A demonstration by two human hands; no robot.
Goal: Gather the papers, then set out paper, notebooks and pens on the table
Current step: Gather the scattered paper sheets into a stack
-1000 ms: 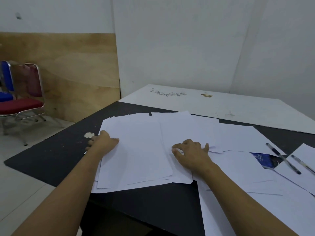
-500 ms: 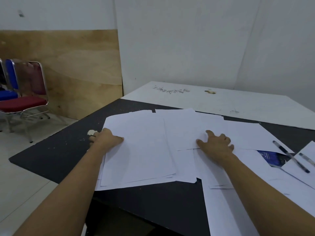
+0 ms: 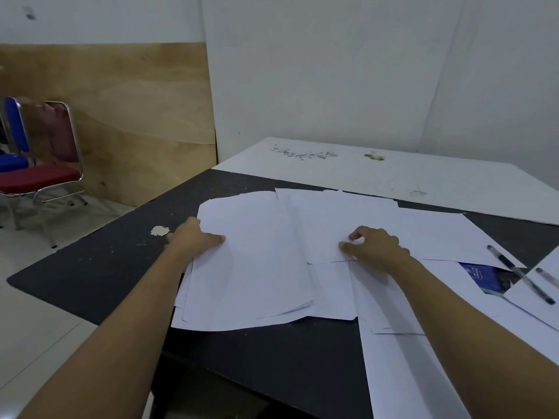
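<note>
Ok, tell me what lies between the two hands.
Only overlapping white papers lie between the left hand and the right hand, covering the black table there. The head view shows it.

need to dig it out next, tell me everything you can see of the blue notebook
Only a wedge of the notebook shows, towards the right of the black table. Its cover looks dark blue and slightly glossy, with what seems a small white-edged label, its print too small to read. It lies flat, mostly buried under white papers that overlap it from above, left and below. A black pen lies slantwise across its right corner.
</note>
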